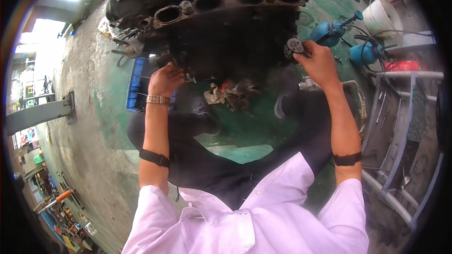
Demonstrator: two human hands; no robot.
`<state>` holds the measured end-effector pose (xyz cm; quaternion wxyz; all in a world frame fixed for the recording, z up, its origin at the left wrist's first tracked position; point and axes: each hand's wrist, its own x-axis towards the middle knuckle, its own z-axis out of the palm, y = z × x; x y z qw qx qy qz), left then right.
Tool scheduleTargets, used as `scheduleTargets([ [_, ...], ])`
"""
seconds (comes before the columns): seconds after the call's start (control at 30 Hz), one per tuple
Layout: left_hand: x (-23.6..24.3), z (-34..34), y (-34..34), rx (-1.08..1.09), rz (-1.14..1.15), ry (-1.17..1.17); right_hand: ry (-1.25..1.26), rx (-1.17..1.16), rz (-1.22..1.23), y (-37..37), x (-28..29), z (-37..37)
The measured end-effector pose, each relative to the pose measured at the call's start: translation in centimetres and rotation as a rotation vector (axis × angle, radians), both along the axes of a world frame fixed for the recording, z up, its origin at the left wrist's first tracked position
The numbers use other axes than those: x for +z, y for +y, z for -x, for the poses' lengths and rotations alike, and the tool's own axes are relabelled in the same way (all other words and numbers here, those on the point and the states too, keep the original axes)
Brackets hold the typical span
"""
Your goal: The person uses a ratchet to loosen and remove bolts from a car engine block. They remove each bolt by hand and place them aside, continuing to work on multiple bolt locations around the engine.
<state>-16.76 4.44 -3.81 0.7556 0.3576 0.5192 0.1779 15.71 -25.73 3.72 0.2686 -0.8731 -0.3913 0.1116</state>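
A large dark engine block (226,37), with a row of oval ports along its upper side, fills the space before me. My right hand (320,63) is closed round a ratchet wrench (295,45), whose round head sits against the engine's right side. What the wrench's drive meets is hidden. At the engine's lower left, my left hand (165,83) has its fingers curled in beside a dark rounded part (165,59). Anything within those fingers is too dark to make out.
Beside my left hand stands a blue crate (135,84). Crumpled rags (226,95) lie on the green floor between my feet. To the right are teal bottle jacks (327,33), a white bucket (382,15) and a metal rack (400,131). Tools (61,197) lie far left.
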Motion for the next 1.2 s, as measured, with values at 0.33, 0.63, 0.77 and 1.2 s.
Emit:
scheduleTargets([
  [0.33,-0.1,0.1,0.4,-0.055,-0.002,0.0,-0.041,-0.145,-0.051,0.0,0.6,-0.3],
  [0.63,-0.7,0.2,0.0,-0.006,0.034,-0.046,-0.067,-0.106,-0.134,-0.2,-1.1,-1.0],
  [0.77,0.2,-0.3,-0.8,-0.005,-0.024,-0.086,-0.096,-0.076,-0.156,-0.2,-0.8,-0.6],
  [1.2,3.7,-2.2,-1.1,0.15,-0.098,-0.158,-0.005,-0.058,-0.165,0.2,-0.8,-0.3],
])
